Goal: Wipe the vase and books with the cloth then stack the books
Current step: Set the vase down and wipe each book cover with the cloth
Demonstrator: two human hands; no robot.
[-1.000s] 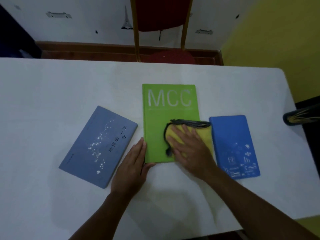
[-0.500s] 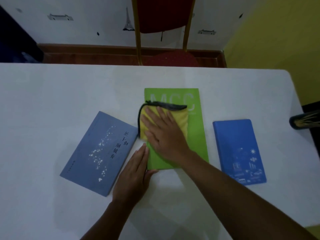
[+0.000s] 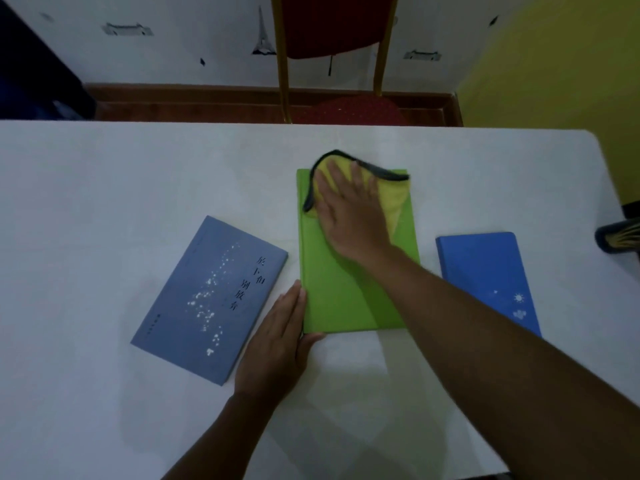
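Observation:
A green book lies flat in the middle of the white table. My right hand presses a yellow cloth with a dark hem flat onto the book's far end. My left hand rests flat against the green book's near left corner, thumb at its near edge. A grey-blue book lies tilted to the left. A bright blue book lies to the right, partly hidden by my right forearm. The dark vase lies on its side at the right frame edge.
A red chair with a gold frame stands behind the table's far edge. The table's right corner is rounded, with a yellow wall beyond it.
My right hand has slid the cloth from the green book's near right part, across its left side, up to the far end. My left hand has stayed at the near left corner.

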